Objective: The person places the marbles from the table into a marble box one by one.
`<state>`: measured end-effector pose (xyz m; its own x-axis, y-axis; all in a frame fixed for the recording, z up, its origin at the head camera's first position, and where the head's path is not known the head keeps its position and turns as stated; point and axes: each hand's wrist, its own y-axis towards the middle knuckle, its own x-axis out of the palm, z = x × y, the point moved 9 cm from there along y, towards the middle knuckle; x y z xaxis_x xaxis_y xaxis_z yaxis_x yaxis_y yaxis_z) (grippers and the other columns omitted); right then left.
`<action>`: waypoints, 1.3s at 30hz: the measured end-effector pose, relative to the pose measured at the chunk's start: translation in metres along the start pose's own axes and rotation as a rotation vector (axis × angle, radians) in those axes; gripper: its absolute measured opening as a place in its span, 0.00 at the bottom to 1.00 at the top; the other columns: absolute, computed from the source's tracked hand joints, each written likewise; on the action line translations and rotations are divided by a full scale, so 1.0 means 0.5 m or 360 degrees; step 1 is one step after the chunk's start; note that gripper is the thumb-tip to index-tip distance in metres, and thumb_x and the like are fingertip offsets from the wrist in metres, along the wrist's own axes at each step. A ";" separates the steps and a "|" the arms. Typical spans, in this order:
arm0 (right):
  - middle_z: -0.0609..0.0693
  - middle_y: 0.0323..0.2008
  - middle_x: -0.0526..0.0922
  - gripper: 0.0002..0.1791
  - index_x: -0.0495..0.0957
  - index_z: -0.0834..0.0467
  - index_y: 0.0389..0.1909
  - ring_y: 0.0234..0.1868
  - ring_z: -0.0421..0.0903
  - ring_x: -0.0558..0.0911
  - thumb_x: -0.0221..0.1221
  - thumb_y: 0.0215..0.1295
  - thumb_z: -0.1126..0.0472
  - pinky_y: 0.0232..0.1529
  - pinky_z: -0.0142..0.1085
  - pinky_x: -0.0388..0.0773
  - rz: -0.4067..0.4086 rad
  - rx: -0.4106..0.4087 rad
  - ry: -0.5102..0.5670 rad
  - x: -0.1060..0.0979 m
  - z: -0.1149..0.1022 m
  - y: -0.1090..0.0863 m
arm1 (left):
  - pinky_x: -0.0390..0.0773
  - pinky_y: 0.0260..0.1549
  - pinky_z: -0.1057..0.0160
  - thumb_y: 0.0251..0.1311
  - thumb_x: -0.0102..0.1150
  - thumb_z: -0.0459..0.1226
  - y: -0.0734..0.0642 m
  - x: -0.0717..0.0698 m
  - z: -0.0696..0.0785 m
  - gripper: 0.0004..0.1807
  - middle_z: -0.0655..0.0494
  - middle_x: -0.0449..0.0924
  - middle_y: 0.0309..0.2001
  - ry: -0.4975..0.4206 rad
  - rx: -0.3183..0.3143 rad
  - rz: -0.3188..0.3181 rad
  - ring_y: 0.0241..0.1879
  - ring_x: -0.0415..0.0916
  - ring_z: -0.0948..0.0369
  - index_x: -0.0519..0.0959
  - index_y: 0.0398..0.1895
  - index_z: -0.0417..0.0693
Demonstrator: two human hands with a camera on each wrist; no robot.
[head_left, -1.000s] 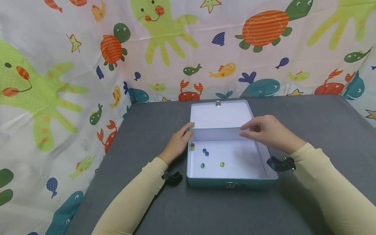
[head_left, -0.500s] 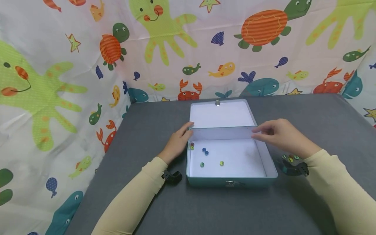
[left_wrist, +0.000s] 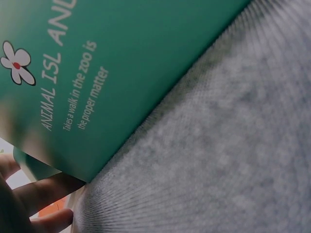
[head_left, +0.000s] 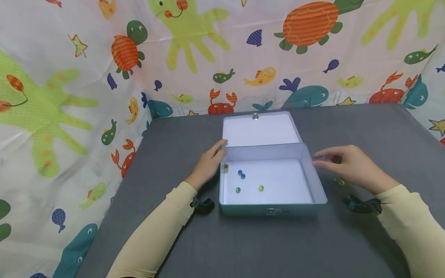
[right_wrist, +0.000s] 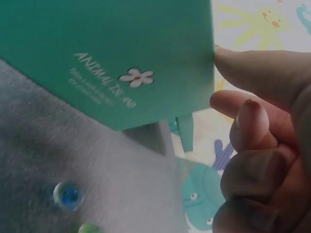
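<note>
A green tin box [head_left: 272, 209] with a white inside stands with its lid [head_left: 260, 129] laid back. My left hand [head_left: 208, 164] grips its rear left corner; in the left wrist view its fingers [left_wrist: 46, 191] reach round that corner. Just outside the right wall is my right hand [head_left: 347, 166], holding nothing, thumb and index apart and the other fingers curled; whether it touches the wall, I cannot tell. Inside lie blue marbles [head_left: 242, 176], a green marble [head_left: 238, 190], a yellow-green marble [head_left: 261, 188] and a pair by the left wall.
More marbles lie on the grey cloth right of the box, partly under my right hand: a yellow-green one [head_left: 342, 182] and a blue one [right_wrist: 68, 195]. A curtain [head_left: 194, 92] printed with sea animals closes off the back and left of the table [head_left: 250, 247].
From above the box's right rear, my right hand has moved right and toward me, to outside the wall. My left hand keeps its place. The head view has tilted down slightly.
</note>
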<state>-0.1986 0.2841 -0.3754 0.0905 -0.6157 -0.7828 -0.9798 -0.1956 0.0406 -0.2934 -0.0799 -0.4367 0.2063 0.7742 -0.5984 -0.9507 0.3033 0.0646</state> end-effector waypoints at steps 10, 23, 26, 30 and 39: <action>0.49 0.22 0.77 0.20 0.87 0.63 0.53 0.22 0.43 0.72 0.72 0.67 0.54 0.20 0.35 0.67 -0.0048 0.0039 0.0045 0.013 0.039 -0.015 | 0.65 0.72 0.39 0.79 0.41 0.58 0.000 -0.003 -0.006 0.30 0.52 0.69 0.77 -0.0006 -0.0029 -0.0009 0.75 0.67 0.51 0.66 0.80 0.68; 0.43 0.21 0.71 0.15 0.90 0.61 0.47 0.22 0.35 0.68 0.74 0.63 0.58 0.22 0.33 0.64 -0.0123 0.0019 -0.0072 0.045 0.095 -0.028 | 0.65 0.72 0.40 0.78 0.40 0.58 0.006 -0.003 -0.004 0.30 0.53 0.68 0.77 0.0009 -0.0038 -0.0018 0.76 0.65 0.51 0.65 0.80 0.67; 0.42 0.21 0.72 0.15 0.90 0.62 0.46 0.22 0.35 0.67 0.75 0.62 0.59 0.22 0.33 0.63 -0.0122 0.0019 -0.0119 0.050 0.104 -0.029 | 0.65 0.72 0.41 0.78 0.40 0.58 0.006 -0.002 -0.003 0.30 0.53 0.69 0.77 0.0002 -0.0033 -0.0021 0.75 0.66 0.52 0.65 0.80 0.68; 0.43 0.20 0.72 0.16 0.90 0.62 0.46 0.22 0.35 0.68 0.75 0.61 0.58 0.22 0.33 0.63 -0.0119 0.0047 -0.0129 0.048 0.110 -0.030 | 0.65 0.72 0.40 0.78 0.40 0.59 0.007 -0.002 -0.002 0.30 0.53 0.68 0.77 -0.0016 -0.0035 -0.0018 0.76 0.65 0.52 0.65 0.80 0.68; 0.43 0.20 0.73 0.17 0.91 0.61 0.45 0.22 0.36 0.69 0.77 0.58 0.55 0.22 0.34 0.63 -0.0069 0.0070 -0.0159 0.044 0.120 -0.031 | 0.65 0.72 0.40 0.78 0.40 0.59 0.009 -0.001 -0.006 0.30 0.54 0.68 0.77 -0.0002 -0.0042 -0.0026 0.76 0.65 0.51 0.65 0.80 0.70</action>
<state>-0.1919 0.3193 -0.4304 0.1169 -0.5275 -0.8415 -0.9825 -0.1853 -0.0203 -0.2986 -0.0802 -0.4384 0.2221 0.7698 -0.5984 -0.9529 0.3013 0.0340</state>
